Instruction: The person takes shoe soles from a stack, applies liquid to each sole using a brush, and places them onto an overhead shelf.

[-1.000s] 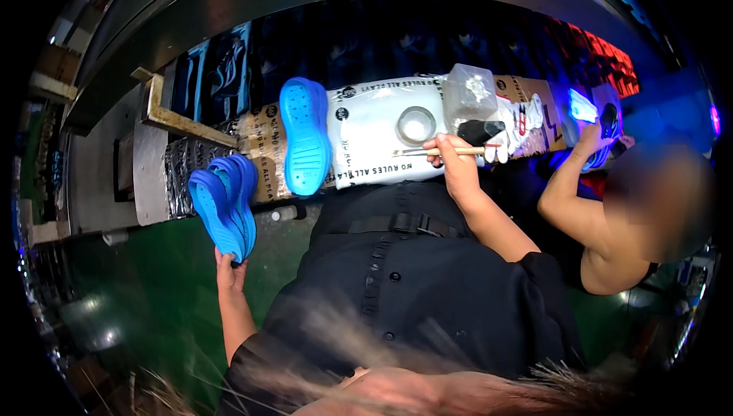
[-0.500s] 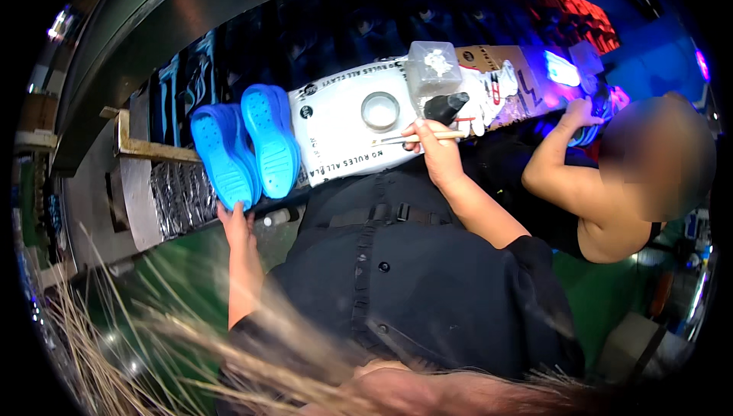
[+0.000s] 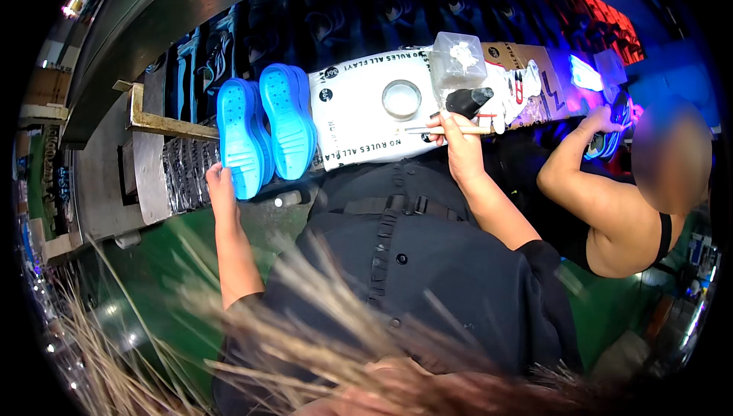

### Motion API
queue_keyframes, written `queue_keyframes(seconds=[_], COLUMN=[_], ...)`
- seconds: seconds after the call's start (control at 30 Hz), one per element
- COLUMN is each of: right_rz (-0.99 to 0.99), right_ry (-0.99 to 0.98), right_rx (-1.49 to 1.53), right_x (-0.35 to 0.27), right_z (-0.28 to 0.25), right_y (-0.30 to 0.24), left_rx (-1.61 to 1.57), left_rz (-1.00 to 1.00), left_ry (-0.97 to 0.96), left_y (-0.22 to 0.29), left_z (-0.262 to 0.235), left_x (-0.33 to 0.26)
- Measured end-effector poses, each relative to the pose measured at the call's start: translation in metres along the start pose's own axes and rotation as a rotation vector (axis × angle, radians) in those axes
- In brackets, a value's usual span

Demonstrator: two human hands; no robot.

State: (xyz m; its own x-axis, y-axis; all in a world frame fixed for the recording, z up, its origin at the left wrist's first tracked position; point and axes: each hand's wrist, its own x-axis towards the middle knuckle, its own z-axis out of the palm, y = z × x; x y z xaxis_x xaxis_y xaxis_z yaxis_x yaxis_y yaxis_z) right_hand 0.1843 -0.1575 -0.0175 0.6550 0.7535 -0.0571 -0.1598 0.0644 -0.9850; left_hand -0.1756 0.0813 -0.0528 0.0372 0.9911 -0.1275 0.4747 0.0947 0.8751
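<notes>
Two bright blue shoe soles lie side by side on the bench at the left, a left sole (image 3: 243, 137) and a right sole (image 3: 289, 122). My left hand (image 3: 221, 183) is closed at the outer edge of the left sole, near its lower end; part of its grip is hidden. In my right hand (image 3: 461, 145) a thin brush with a pale wooden handle (image 3: 485, 130) is pinched, its tip pointing left. The brush hovers over a white printed sheet (image 3: 351, 137), just below a round glass dish (image 3: 402, 100). A dark cone-shaped object (image 3: 466, 100) stands beside my right fingers.
Behind the cone is a clear plastic box (image 3: 458, 68) with white material inside. White gloves (image 3: 500, 87) lie to its right on cardboard (image 3: 534, 57). A co-worker's hand (image 3: 603, 119) holds a shoe at the right. A metal bracket (image 3: 145, 122) juts in at the left.
My left hand has moved up from the left sole's lower end to its outer edge, and that sole now lies straighter. The right hand keeps the brush. The whole view has shifted slightly.
</notes>
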Motion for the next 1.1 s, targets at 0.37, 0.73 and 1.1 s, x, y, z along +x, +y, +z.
queue_keyframes(seconds=[0.37, 0.73, 1.1], right_rz=[-0.137, -0.748, -0.744], right_ry=[-0.116, -0.256, -0.209], right_rx=[-0.005, -0.491, -0.528], right_x=[0.006, -0.004, -0.003], right_z=[0.012, 0.034, 0.032], right_y=[-0.034, -0.059, -0.051], left_rx=[-0.665, -0.401, -0.386], left_rz=[-0.010, 0.499, 0.619], left_ry=[-0.497, -0.392, -0.367], left_y=[0.098, 0.136, 0.133], left_z=[0.077, 0.124, 0.122], left_x=[-0.082, -0.102, -0.104])
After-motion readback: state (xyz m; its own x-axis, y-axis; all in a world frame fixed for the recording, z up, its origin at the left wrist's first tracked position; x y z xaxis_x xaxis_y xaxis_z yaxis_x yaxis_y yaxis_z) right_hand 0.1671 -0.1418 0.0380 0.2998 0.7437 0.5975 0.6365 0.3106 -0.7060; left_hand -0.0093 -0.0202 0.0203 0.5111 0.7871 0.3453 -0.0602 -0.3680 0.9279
